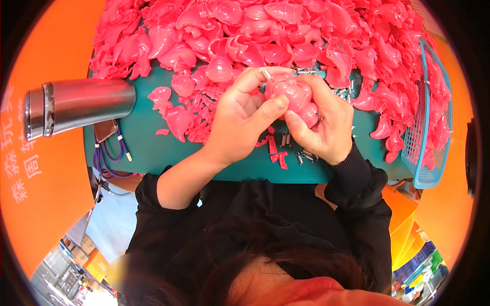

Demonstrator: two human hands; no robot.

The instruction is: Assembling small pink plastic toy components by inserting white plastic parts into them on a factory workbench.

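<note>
Through my remote feed I see the left hand [236, 113] and right hand [326, 116] both gripping a glossy pink plastic piece [297, 95], which sits between their thumbs and fingers above the green table [250, 171].

Head-worn fisheye, downward over the table [148, 148]

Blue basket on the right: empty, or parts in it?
Not empty: the blue basket has glossy pink parts in it, visible inside its rim. How deep they go, I cannot tell.
</note>
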